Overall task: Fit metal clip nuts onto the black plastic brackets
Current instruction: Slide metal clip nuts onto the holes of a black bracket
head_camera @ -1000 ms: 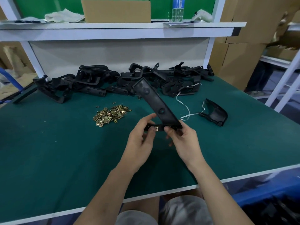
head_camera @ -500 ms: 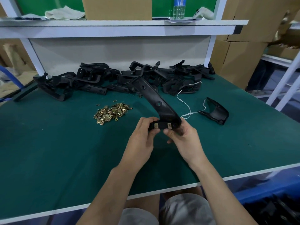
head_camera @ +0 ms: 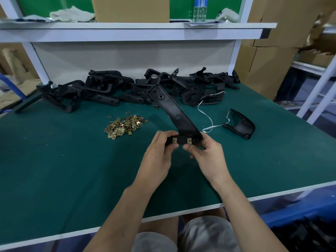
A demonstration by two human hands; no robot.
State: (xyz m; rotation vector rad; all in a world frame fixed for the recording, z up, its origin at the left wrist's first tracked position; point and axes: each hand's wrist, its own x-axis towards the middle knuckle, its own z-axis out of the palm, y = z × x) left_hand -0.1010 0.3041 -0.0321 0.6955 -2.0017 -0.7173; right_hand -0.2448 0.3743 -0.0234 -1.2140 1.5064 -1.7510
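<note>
You hold a black plastic bracket [head_camera: 174, 110] just above the green worktop [head_camera: 72, 170] at the centre of the frame, with its long arm pointing up and away from you. Your left hand [head_camera: 160, 151] has its grip clamped on the left end of the short foot, and your right hand [head_camera: 207, 151] pinches the right end. Two fitted clip nuts [head_camera: 175, 140] show on that foot between your thumbs. The loose clip-nut pile [head_camera: 125, 125] lies left of centre, and the heap of brackets [head_camera: 101, 91] runs across the frame above it.

Cardboard box [head_camera: 131, 9], cloth [head_camera: 72, 14], bottle [head_camera: 199, 10] on shelf [head_camera: 127, 26]; white cord [head_camera: 211, 122] on green table [head_camera: 54, 160]
</note>
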